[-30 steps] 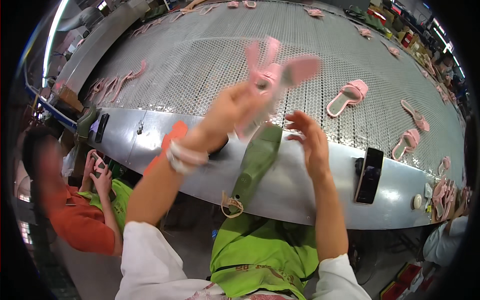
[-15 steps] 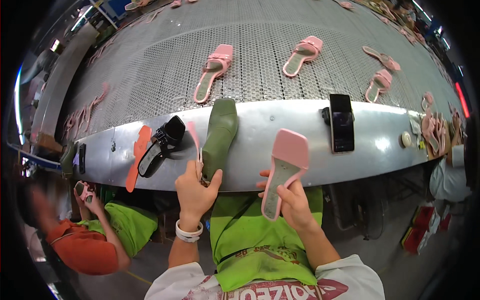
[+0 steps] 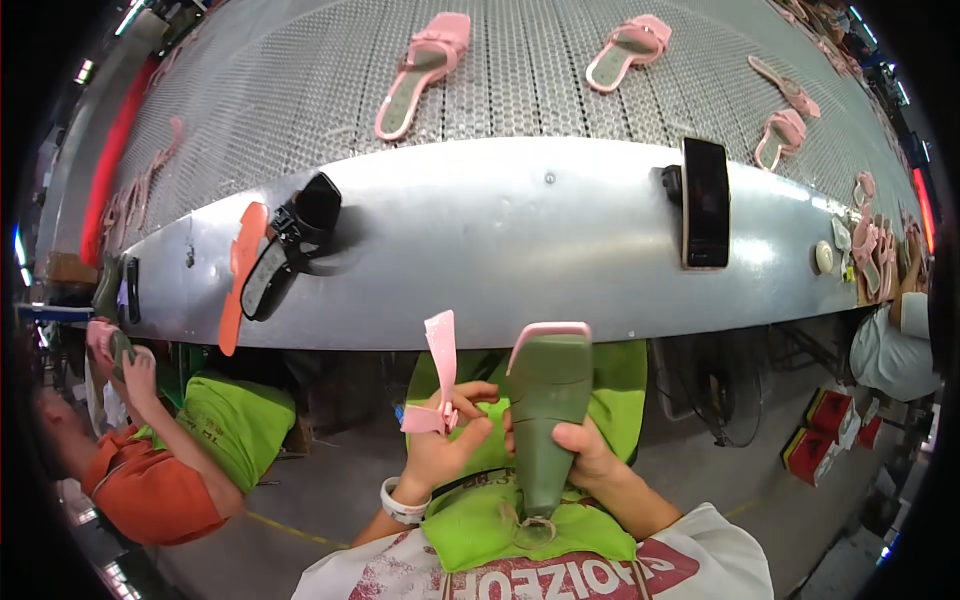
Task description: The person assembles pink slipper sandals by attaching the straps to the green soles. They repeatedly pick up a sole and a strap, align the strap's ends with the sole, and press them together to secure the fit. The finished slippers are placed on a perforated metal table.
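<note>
Held upright in front of my apron is a green shoe last point(image 3: 550, 410), its toe end pointing away from me. My right hand point(image 3: 598, 458) grips it from the right side. A pink sandal point(image 3: 553, 328) shows only as a rim along the toe end and left edge; the last hides the rest. At the left, my left hand point(image 3: 447, 447) has a pink strap point(image 3: 441, 350) with a knotted part pinched by the thumb side, its long end sticking up. Some left fingers reach toward the last, close to its side.
On the metal ledge point(image 3: 480, 250) lie an orange sole-shaped piece point(image 3: 243, 275), a black sandal point(image 3: 292, 245) and a propped phone point(image 3: 706, 205). Beyond is a mesh conveyor point(image 3: 530, 90) carrying pink sandals point(image 3: 425, 75). A co-worker in orange point(image 3: 160, 480) works at the left, another person point(image 3: 890, 355) at the right.
The green last has left the ledge and is now in my right hand against the pink sandal. Both hands have drawn back over the apron, and the strap came along in my left hand.
</note>
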Available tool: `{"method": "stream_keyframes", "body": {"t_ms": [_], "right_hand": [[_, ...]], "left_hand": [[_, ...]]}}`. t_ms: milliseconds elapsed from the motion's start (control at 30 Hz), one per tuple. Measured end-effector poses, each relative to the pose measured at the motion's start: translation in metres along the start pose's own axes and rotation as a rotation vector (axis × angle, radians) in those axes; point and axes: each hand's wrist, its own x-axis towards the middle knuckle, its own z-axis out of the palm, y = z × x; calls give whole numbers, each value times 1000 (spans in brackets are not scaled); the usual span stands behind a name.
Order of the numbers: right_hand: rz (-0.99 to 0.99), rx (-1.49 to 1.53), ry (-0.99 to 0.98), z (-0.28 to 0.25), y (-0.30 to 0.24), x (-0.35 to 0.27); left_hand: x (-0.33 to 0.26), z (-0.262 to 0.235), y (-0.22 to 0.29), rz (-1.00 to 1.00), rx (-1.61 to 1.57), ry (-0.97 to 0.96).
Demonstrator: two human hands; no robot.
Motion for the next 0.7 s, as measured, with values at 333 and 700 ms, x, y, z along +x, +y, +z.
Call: {"method": "stream_keyframes", "body": {"t_ms": [333,700], "right_hand": [[191,222,-16,-20,46,3],[-255,-280,370,-3,29,14]], "left_hand": [[-4,16,-31,-219,-154,235],[9,-16,-6,-108,428,25]]}}
